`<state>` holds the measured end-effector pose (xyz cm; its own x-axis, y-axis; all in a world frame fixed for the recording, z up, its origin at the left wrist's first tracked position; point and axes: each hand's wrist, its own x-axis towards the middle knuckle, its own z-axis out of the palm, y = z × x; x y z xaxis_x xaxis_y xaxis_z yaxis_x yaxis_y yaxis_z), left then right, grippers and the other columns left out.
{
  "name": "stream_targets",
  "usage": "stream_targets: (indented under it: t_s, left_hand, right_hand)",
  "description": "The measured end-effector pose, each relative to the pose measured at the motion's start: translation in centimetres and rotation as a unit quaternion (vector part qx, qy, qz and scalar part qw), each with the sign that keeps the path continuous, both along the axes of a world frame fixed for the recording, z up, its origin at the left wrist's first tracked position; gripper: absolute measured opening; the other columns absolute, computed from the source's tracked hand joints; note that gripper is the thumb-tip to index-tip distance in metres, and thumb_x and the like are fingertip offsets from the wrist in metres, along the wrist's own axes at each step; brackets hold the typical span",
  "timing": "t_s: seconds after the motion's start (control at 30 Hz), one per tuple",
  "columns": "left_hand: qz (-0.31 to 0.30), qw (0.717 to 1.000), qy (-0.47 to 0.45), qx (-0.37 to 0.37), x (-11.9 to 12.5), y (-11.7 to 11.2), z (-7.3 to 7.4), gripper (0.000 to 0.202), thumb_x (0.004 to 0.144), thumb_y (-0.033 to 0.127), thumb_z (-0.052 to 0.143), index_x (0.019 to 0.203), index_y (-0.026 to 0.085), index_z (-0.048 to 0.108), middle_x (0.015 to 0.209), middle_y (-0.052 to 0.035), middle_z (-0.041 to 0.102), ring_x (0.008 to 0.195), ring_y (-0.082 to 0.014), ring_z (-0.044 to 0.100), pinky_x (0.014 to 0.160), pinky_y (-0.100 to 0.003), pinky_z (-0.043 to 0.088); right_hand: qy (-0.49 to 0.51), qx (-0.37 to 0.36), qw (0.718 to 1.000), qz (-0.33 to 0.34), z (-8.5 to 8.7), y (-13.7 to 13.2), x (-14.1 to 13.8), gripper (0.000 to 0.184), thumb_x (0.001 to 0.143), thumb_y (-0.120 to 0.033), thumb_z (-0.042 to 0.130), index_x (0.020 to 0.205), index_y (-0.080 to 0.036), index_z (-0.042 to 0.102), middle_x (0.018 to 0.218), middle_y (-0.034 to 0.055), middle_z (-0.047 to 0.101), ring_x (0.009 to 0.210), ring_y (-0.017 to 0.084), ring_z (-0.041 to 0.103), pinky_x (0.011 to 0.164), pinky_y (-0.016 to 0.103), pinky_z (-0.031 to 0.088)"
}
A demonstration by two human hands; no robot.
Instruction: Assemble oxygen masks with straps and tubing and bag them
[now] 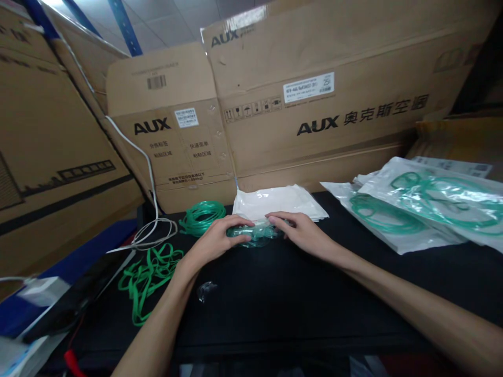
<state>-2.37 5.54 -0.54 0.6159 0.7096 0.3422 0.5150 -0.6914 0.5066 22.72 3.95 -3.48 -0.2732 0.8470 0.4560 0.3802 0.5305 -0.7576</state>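
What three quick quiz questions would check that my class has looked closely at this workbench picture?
1. True or false: the left hand and the right hand both touch the clear plastic piece.
2. Which lies beyond the left hand, beside the white bags? A) scissors B) coil of green tubing C) tape roll
3. Fill in: the sealed packs lie on the ___ side of the black table.
Key: 1 true; 2 B; 3 right.
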Motion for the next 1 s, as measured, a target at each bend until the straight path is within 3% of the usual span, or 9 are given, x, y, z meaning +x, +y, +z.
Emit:
stream_targets:
  t_s: [0.17,0.5,0.77,1.0]
  left_hand:
    - [-0.007,1.0,-0.015,-0.005,0.4,-0.08,-0.29,0.023,0.089,0.032,0.073,0.111,0.025,0.073,0.115,-0.0025,0.073,0.11,-0.0222,0.066,0.1,-0.033,0.045]
    - [0.005,0.999,-0.038,-0.021,0.25,0.11,-0.65,0.027,0.087,0.031,0.075,0.112,0.023,0.068,0.112,-0.0014,0.073,0.105,-0.0206,0.067,0.096,-0.031,0.049]
    - [0.006,1.0,-0.027,-0.003,0.4,0.22,-0.62,0.024,0.087,0.032,0.074,0.109,0.023,0.07,0.109,-0.0016,0.074,0.104,-0.0217,0.068,0.095,-0.033,0.05]
    - [0.02,0.999,-0.018,0.031,0.58,0.27,-0.97,0.023,0.089,0.035,0.072,0.11,0.024,0.07,0.112,-0.0027,0.074,0.106,-0.0219,0.068,0.099,-0.034,0.049]
  right_hand:
    - [0.0,0.012,1.0,-0.007,-0.18,-0.04,-0.1,0.035,0.098,-0.041,0.057,0.122,-0.022,0.075,0.128,0.0089,0.073,0.124,0.028,0.065,0.113,0.048,0.043]
    - [-0.028,0.007,0.998,0.058,-0.08,-0.65,-0.23,0.035,0.101,-0.039,0.052,0.127,-0.027,0.073,0.13,0.0025,0.072,0.127,0.027,0.064,0.116,0.048,0.041]
    - [-0.068,0.023,0.996,0.056,-0.39,-0.74,-0.17,0.034,0.103,-0.035,0.049,0.127,-0.029,0.072,0.13,0.0023,0.073,0.126,0.026,0.064,0.114,0.047,0.043]
    - [-0.105,0.052,0.993,0.001,-0.37,-0.9,-0.31,0.037,0.099,-0.031,0.058,0.132,-0.017,0.068,0.13,0.0151,0.07,0.126,0.031,0.062,0.112,0.05,0.041]
